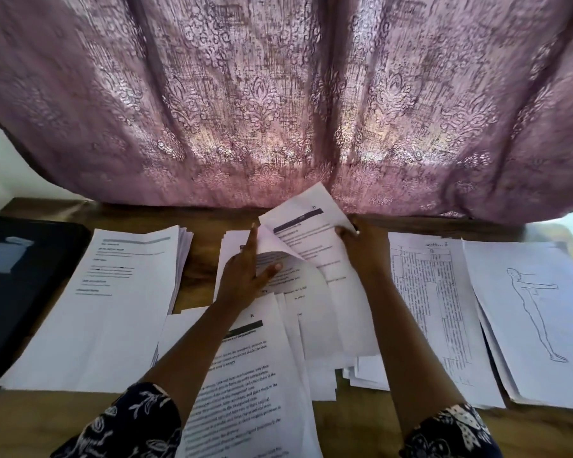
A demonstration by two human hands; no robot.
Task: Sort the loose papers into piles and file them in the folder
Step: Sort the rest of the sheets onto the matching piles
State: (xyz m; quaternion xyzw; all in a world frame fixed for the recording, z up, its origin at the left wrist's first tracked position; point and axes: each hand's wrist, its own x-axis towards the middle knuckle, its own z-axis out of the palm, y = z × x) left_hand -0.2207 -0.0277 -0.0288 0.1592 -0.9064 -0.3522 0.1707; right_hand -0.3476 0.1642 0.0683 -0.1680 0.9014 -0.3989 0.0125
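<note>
Pinching far edge of curled printed sheet (306, 241): right hand (356, 241). Left hand (245, 279) spread flat on loose middle papers (278, 345), some fingers hard to make out. Dark folder (24, 292) far left on wooden table (196, 269), cut off by frame. Print blurred.

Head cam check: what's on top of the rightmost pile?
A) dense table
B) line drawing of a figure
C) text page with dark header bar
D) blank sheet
B: the top sheet of the rightmost pile shows an outline figure with one arm stretched out. The table sheet tops the next pile to its left.
</note>
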